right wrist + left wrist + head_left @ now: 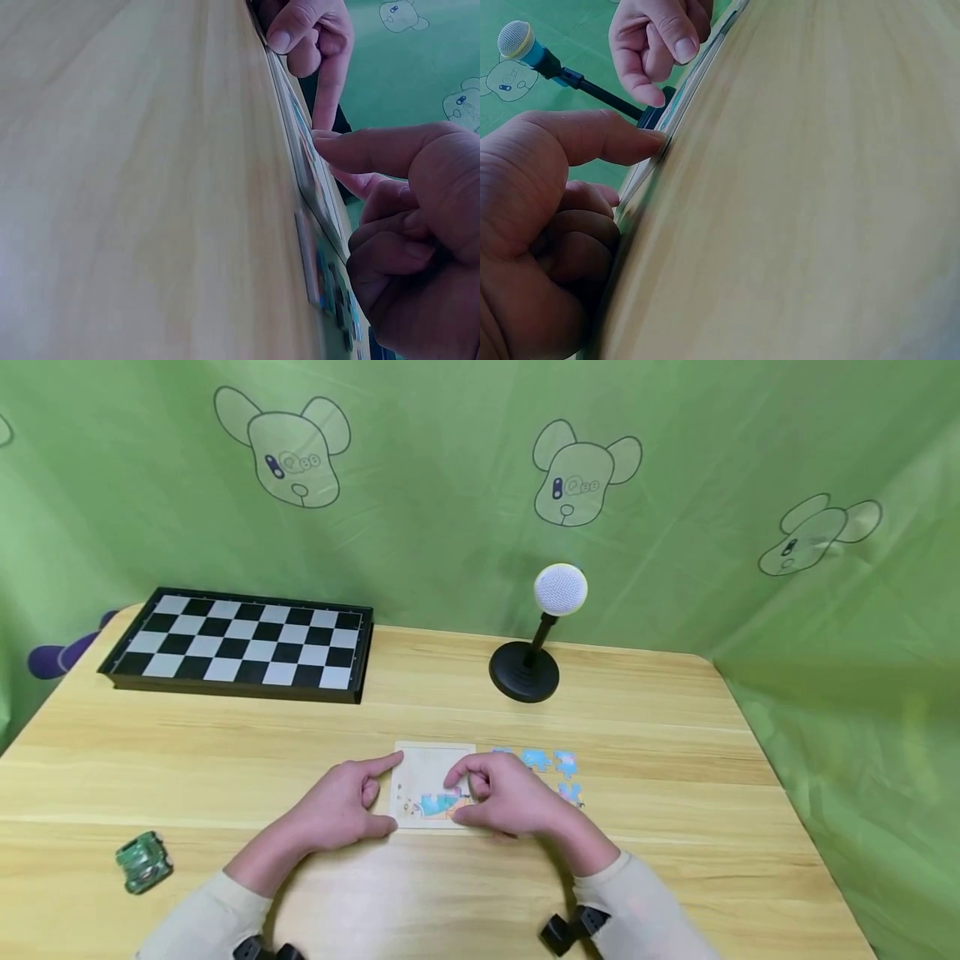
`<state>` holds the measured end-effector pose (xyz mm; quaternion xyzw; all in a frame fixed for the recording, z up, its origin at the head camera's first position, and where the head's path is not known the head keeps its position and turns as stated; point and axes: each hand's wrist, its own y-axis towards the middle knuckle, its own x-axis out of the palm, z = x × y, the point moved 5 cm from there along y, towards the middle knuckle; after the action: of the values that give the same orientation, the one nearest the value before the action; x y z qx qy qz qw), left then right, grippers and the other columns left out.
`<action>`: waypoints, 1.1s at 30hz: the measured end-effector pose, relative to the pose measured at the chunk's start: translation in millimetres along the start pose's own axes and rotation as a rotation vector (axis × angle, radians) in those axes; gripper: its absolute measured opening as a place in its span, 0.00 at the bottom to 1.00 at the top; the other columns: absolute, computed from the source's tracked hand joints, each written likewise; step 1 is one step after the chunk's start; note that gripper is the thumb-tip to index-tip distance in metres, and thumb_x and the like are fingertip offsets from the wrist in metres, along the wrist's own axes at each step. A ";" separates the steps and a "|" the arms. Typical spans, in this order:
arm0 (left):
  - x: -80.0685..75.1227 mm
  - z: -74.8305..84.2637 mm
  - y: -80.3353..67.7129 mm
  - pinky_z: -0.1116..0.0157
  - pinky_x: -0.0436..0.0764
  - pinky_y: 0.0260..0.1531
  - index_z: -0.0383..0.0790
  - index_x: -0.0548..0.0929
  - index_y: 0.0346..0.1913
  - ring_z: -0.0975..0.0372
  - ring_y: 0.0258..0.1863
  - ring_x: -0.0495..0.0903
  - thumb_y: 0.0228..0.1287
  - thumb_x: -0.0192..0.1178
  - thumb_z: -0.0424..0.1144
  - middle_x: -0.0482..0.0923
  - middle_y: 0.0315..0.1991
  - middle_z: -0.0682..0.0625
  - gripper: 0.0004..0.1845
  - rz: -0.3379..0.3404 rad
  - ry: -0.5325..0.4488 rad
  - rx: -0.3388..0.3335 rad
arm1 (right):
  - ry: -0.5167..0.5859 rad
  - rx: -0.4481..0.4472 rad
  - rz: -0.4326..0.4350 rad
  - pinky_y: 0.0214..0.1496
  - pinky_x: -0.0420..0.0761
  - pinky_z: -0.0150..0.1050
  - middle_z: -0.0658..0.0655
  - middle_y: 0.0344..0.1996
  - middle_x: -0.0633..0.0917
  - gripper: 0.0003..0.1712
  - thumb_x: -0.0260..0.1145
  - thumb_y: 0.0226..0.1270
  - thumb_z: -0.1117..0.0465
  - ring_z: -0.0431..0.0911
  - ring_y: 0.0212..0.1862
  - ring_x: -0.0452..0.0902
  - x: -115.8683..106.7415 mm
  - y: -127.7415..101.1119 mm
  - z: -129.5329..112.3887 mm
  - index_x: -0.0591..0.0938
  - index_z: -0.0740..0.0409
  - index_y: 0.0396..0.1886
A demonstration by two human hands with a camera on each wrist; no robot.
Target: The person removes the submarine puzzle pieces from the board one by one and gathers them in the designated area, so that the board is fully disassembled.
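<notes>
A pale square puzzle board (427, 764) lies on the table, with blue and orange printed pieces (435, 804) along its near side. My left hand (341, 802) rests at the board's left edge, its straight index fingertip at the far corner and its thumb at the near corner; the other fingers are curled in. Over the board's near right part, my right hand (510, 793) holds a puzzle piece (457, 793) low at the surface, between bent index finger and thumb. The right wrist view shows the right thumb (375, 150) close over the board.
Several loose blue puzzle pieces (536, 760) lie right of the board, partly hidden by my right hand. A black-and-white chessboard (243, 639) stands at the back left, a microphone on a stand (527, 672) at the back. A small green toy car (144, 862) is at the front left.
</notes>
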<state>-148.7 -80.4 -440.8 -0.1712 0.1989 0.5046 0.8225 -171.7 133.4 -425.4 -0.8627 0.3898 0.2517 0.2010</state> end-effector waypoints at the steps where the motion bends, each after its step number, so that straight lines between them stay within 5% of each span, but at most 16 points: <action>1: -0.1 0.1 0.1 0.67 0.62 0.18 0.32 0.68 0.72 0.67 0.14 0.55 0.45 0.76 0.33 0.58 0.13 0.58 0.47 0.000 0.001 0.000 | -0.008 -0.002 -0.004 0.43 0.78 0.38 0.45 0.14 0.60 0.16 0.78 0.56 0.64 0.37 0.13 0.56 0.6 1.3 -1.5 0.84 0.52 0.44; 8: 0.0 0.7 0.6 0.67 0.61 0.18 0.32 0.69 0.72 0.67 0.14 0.55 0.45 0.76 0.33 0.58 0.13 0.58 0.47 0.000 -0.001 -0.007 | -0.046 0.004 -0.028 0.47 0.76 0.37 0.43 0.13 0.60 0.15 0.78 0.56 0.64 0.37 0.15 0.53 3.5 6.8 -8.3 0.84 0.52 0.43; 23: 0.0 -0.4 1.0 0.67 0.62 0.17 0.32 0.68 0.72 0.67 0.14 0.56 0.44 0.76 0.34 0.58 0.13 0.58 0.47 0.003 -0.003 0.007 | -0.015 0.027 -0.059 0.40 0.77 0.37 0.46 0.15 0.62 0.13 0.75 0.58 0.68 0.38 0.13 0.56 6.7 9.4 -10.4 0.82 0.51 0.38; 33: -0.4 0.3 0.2 0.68 0.62 0.18 0.32 0.69 0.72 0.67 0.14 0.56 0.44 0.76 0.34 0.58 0.13 0.58 0.47 0.004 0.009 0.001 | -0.019 -0.043 -0.064 0.34 0.73 0.34 0.45 0.14 0.62 0.14 0.74 0.58 0.70 0.37 0.15 0.56 7.6 10.9 -13.2 0.83 0.50 0.39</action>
<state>-149.0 -80.5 -440.3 -0.1725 0.2032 0.5052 0.8208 -172.2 115.3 -421.0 -0.8765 0.3546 0.2616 0.1940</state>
